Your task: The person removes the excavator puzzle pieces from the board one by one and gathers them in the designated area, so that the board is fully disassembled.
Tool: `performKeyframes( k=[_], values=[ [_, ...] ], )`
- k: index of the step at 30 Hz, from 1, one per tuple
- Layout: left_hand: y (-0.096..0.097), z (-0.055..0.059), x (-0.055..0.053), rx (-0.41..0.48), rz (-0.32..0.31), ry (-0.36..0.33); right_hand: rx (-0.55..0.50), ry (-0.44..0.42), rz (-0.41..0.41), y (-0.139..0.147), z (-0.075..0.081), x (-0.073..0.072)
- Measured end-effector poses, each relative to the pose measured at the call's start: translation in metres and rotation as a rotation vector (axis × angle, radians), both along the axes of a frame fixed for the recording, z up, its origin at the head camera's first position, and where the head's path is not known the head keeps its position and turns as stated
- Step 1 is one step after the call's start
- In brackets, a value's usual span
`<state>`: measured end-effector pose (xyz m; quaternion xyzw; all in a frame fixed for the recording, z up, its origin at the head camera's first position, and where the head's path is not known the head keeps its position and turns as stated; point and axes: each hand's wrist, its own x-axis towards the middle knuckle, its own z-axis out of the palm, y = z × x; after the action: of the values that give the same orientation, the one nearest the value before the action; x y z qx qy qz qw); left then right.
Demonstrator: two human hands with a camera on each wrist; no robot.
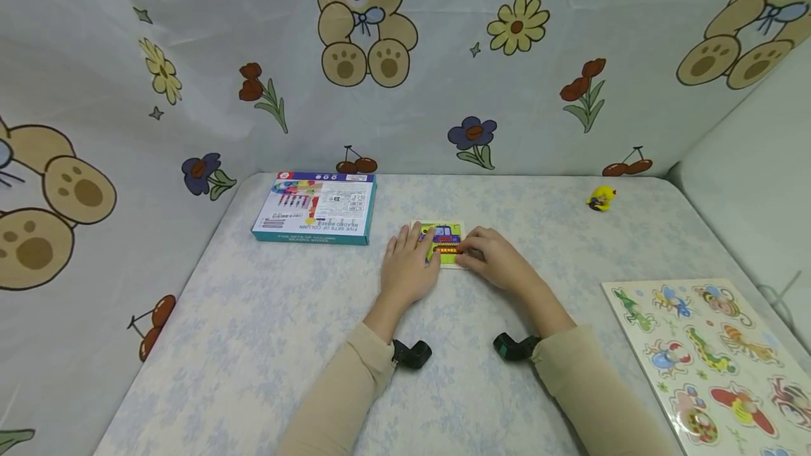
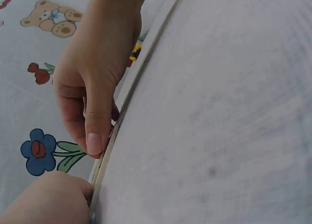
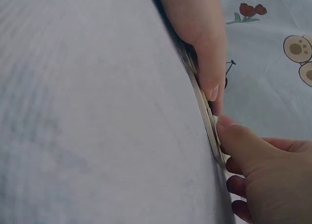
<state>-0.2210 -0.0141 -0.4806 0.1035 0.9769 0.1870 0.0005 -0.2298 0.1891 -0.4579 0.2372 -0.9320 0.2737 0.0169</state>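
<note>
Soft, even light on the tabletop (image 1: 266, 315) with faint shadows, wrist views greyer (near surface out of focus)

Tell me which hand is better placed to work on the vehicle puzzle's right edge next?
Probably the right hand: its thumb and curled fingers are at the right edge of the vehicle puzzle, while the left hand lies over the left side.

A flat box (image 1: 315, 210) with blue-green edges lies at the far left of the table (image 1: 253, 343), and a small yellow toy (image 1: 600, 198) sits at the far right. A board (image 1: 674, 327) with bug pictures lies nearer, on the right side. The cloth (image 1: 418, 132) behind has bears, flowers and cherries on it.
</note>
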Motion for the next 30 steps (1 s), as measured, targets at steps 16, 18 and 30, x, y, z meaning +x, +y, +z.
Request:
performKeyframes(
  k=[16, 18, 30],
  values=[
    [-0.0002, -0.0018, 0.0008, 0.006, 0.004, -0.011, 0.121, 0.131, 0.071, -0.0045, 0.0041, -0.0015],
    [0.0000, -0.0019, 0.0008, 0.005, 0.004, -0.011, 0.109, 0.140, 0.078, -0.0037, 0.0042, -0.0010],
    [-0.0003, 0.0006, 0.0010, 0.045, 0.010, -0.022, 0.073, 0.144, 0.087, 0.0017, 0.0009, 0.0001]
  ],
)
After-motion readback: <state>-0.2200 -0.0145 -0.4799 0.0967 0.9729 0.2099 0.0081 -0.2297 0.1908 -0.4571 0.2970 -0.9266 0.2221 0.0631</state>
